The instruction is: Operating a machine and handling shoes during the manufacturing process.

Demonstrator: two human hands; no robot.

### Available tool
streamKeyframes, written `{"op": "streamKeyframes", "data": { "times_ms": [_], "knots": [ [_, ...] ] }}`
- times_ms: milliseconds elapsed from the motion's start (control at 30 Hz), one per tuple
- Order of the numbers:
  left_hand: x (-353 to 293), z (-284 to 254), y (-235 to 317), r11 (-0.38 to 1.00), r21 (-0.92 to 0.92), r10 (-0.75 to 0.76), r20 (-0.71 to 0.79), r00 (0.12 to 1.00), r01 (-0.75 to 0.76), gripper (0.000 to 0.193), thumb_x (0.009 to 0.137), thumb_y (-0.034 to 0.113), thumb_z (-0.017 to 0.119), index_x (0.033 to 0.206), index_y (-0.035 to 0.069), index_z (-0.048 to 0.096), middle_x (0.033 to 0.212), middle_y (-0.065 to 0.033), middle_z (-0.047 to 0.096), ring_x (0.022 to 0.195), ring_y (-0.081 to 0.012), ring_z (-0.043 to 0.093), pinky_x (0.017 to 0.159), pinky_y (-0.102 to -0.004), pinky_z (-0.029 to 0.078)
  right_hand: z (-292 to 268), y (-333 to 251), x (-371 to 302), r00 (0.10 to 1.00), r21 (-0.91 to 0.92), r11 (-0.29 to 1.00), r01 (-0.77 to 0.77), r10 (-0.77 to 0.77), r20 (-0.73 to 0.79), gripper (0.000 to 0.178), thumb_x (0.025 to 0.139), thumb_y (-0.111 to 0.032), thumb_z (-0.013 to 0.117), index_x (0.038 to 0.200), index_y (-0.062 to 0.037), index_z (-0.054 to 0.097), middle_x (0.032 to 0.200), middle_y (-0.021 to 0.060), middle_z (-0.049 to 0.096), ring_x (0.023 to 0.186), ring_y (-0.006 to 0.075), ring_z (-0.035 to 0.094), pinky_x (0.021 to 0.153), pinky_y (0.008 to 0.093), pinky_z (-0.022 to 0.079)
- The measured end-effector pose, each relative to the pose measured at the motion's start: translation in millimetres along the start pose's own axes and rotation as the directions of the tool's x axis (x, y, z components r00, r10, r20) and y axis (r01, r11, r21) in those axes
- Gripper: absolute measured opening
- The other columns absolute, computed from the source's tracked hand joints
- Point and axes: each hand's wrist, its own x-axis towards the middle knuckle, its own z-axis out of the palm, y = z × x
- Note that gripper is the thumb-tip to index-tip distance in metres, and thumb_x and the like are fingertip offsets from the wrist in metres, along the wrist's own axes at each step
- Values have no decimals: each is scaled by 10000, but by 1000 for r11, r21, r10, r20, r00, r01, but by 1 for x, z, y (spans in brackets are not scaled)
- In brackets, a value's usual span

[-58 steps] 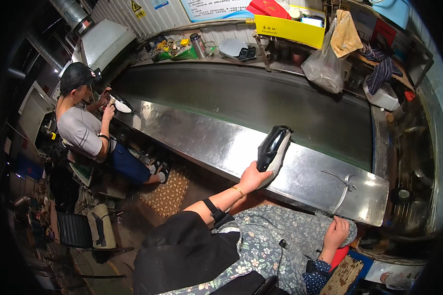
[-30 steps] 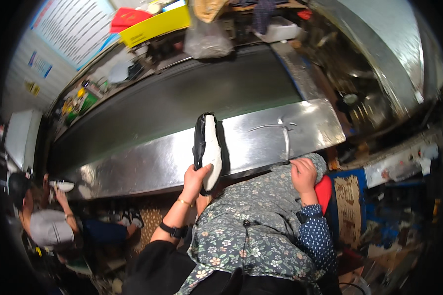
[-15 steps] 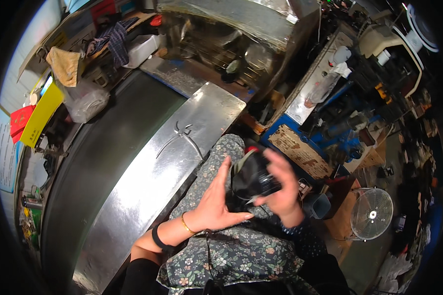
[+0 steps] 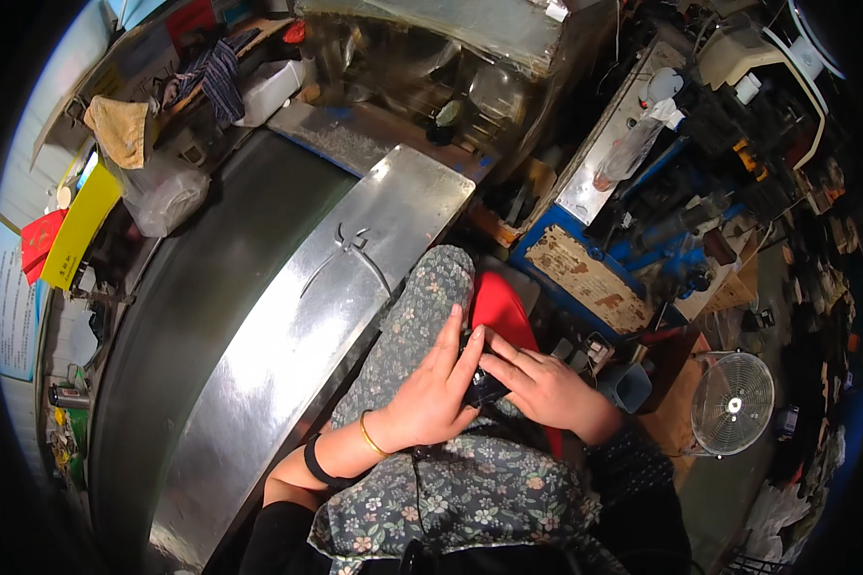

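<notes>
Shiny metal desk (image 4: 288, 316) sweeps past my floral-covered lap (image 4: 470, 489) from eight to eleven o'clock. Between my left hand (image 4: 431, 393) at nine and right hand (image 4: 551, 391) at three is a glossy black shoe (image 4: 486, 387), mostly hidden. My fingers meet over it; whether they clamp, I can't tell. Probably slick, stiffish, best cupped along both sides.

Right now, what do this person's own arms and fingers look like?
The left arm wears a slim gold-coloured bangle, a broader black band farther up, then a plain black sleeve. The right arm is in a longer dark sleeve patterned with small light dots. The fingers on both sides are ungloved.
</notes>
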Motion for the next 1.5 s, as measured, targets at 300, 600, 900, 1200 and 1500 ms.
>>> {"op": "streamKeyframes", "data": {
  "times_ms": [300,600,900,1200,1500],
  "knots": [
    [-1,-1,0,999,-30,28,-94,995,-31,1035,683,96,770,1536,-48,201,1551,-403,130,1450,-538,209,1179,-501,275,13,-4,3,988,28,999,39,-35,-149,601,857,-159,689,1420,-66,502,1501,231,415,1204,394,581,971,434,512],
    [9,25,-10,996,-37,74,-210,975,-84,997,621,57,772,1491,-50,296,1504,-354,257,1375,-541,310,1140,-566,297,24,-6,3,958,-12,998,-63,57,-281,468,821,-121,744,1251,-21,587,1387,238,537,1137,389,633,929,427,540],
    [22,23,-30,990,-110,66,-221,973,-92,969,580,81,746,1451,-73,351,1419,-301,351,1335,-510,354,1125,-575,308,35,10,8,944,68,994,-82,100,-314,411,842,-7,587,1253,0,575,1341,284,551,1123,449,631,912,476,544],
    [23,11,-53,987,-158,-25,-256,966,-16,944,573,81,747,1430,-63,377,1413,-277,356,1328,-496,362,1131,-549,312,40,16,40,950,40,993,-107,114,-291,488,774,46,505,1251,-4,597,1312,285,575,1093,456,640,903,473,543],
    [32,-16,-107,465,-883,-151,-10,988,62,1201,721,133,862,1589,48,37,1610,-173,220,1437,-253,302,1196,-395,224,36,47,57,940,255,958,-130,201,-274,403,875,-49,526,1269,-29,611,1349,229,591,1155,401,629,973,427,507]
  ]
}}
